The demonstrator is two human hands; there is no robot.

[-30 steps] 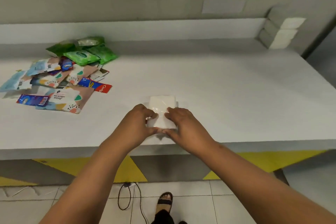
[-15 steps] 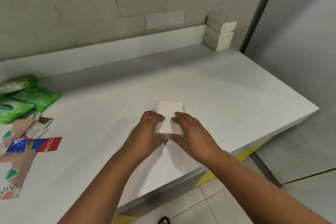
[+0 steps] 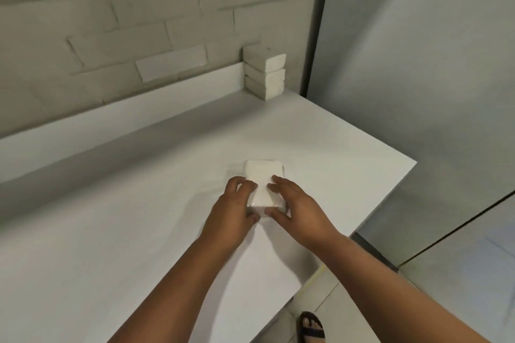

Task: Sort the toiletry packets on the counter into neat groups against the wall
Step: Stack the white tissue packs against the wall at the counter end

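A white tissue packet (image 3: 263,178) lies flat on the white counter (image 3: 139,231), in the middle of the view. My left hand (image 3: 234,211) grips its near left side and my right hand (image 3: 295,206) grips its near right side, fingers over the top and thumbs at the near end. At the far right corner, a stack of three white packets (image 3: 266,75) stands against the brick wall. The pile of coloured packets is out of view.
The counter's right edge (image 3: 390,195) runs close to my right hand, with a grey panel (image 3: 418,64) beyond it. A low white ledge (image 3: 125,108) runs along the wall. My sandalled foot (image 3: 312,328) shows on the tiled floor below.
The view has swung to the right, so the coloured packets on the left have left the frame. Both hands have carried the white packet to the right along the counter, toward the stack.
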